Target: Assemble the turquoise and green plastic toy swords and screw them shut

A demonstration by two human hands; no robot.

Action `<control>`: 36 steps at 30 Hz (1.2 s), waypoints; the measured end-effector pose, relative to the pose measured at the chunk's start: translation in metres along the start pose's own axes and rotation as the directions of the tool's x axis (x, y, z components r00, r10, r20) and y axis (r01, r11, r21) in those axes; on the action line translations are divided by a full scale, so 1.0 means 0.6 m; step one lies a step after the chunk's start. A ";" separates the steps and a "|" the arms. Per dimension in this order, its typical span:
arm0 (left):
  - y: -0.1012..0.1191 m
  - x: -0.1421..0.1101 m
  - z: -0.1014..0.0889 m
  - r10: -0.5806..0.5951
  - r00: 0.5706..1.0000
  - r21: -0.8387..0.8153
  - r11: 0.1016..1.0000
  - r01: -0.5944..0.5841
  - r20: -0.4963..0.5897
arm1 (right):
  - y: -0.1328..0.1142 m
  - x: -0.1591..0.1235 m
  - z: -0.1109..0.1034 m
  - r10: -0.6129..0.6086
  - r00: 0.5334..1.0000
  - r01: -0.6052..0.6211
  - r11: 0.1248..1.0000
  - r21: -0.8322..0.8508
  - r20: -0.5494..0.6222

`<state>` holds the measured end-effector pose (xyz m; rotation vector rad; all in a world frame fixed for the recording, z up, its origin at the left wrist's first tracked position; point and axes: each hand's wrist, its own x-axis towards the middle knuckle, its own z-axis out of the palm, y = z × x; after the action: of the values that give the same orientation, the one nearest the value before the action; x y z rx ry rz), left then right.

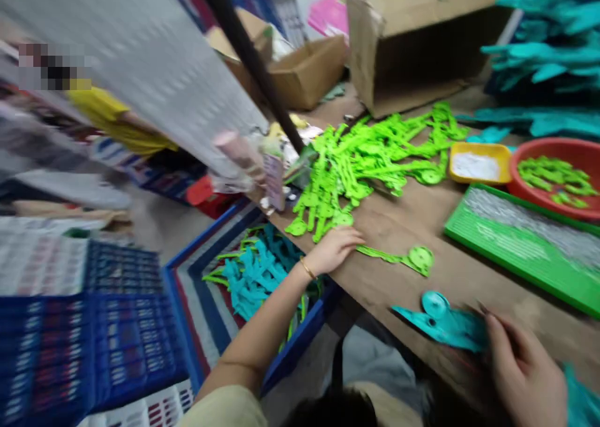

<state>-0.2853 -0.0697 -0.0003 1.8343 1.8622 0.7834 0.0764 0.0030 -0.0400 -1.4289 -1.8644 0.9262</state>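
Observation:
My left hand (334, 247) rests on the brown table (422, 221) edge, its fingers curled over the end of a green plastic piece (404, 257) lying flat there. Just beyond it spreads a big pile of green plastic pieces (370, 158). My right hand (522, 367), at the lower right, has its fingers bent down onto a teal plastic piece (443, 322) with a round end. Motion blur softens both hands.
A green tray (520, 246), yellow dish (479, 164), red bowl (557, 177) of green pieces, teal stacks (548, 58) and cardboard boxes (412, 39) crowd the table. Below left, a blue crate (244, 271) holds teal and green pieces. A person in yellow (117, 120) sits far left.

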 end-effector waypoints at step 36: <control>0.194 0.066 0.143 0.258 0.888 -0.197 0.961 -0.194 0.380 | -0.041 0.008 -0.007 0.036 0.998 -0.035 0.999 0.008 -0.044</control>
<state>-0.1430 -0.0238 0.0136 1.9580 1.3095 0.5484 0.0654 0.0040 -0.0173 -1.4711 -1.8073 0.9098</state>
